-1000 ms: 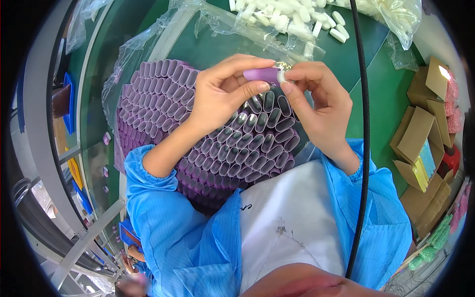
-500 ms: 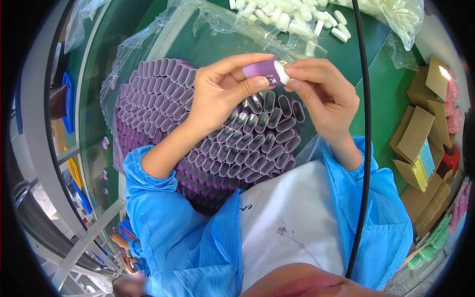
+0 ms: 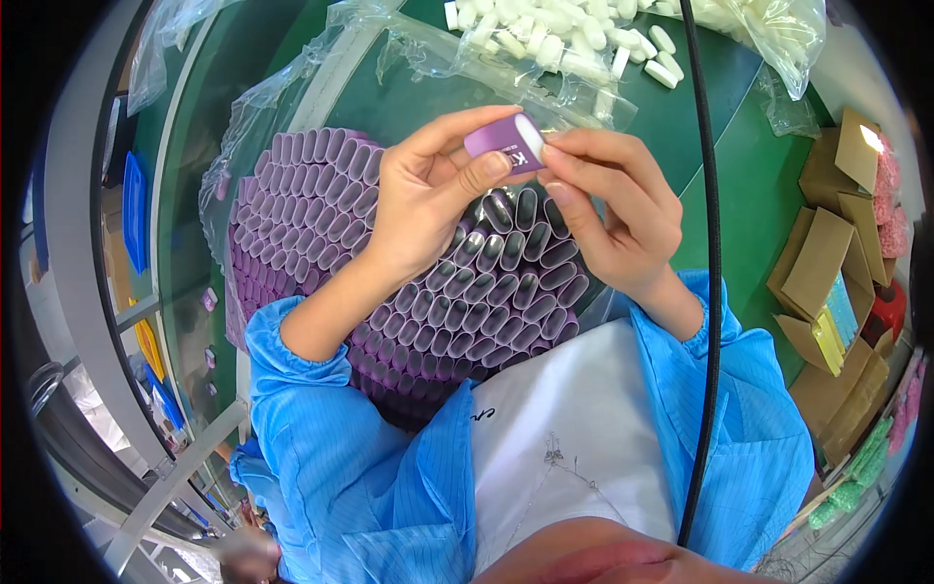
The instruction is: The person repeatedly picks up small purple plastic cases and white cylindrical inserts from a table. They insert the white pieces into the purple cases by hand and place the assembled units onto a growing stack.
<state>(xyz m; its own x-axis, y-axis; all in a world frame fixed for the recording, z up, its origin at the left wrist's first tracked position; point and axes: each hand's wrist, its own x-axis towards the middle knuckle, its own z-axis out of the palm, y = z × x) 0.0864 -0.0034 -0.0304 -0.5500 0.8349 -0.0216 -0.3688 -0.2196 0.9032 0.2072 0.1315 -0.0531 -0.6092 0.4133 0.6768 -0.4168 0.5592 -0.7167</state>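
Between the thumb and fingers of my left hand [image 3: 423,190] is a purple oval tube-like casing [image 3: 489,141] with pale lettering. A white oval piece [image 3: 529,134] sits in its right end, almost level with the rim. My right hand [image 3: 618,190] touches that end with thumb and forefinger pinched at the rim; whether the fingertips grip the casing or only press on the white piece is hard to make out. Below both hands, many similar purple casings [image 3: 428,311] are stacked with their hollow oval ends facing up.
White oval pieces [image 3: 574,29] lie loose at the back on the green table [image 3: 671,219], beside a clear plastic bag [image 3: 769,39]. A black cable [image 3: 715,292] hangs down right of my hands. Cardboard boxes [image 3: 812,263] stand far right. Another person shows at lower left.
The white piece, which stuck out of the casing's end, is now nearly flush inside it. The casing has tilted, and my right hand has shifted slightly left and down.
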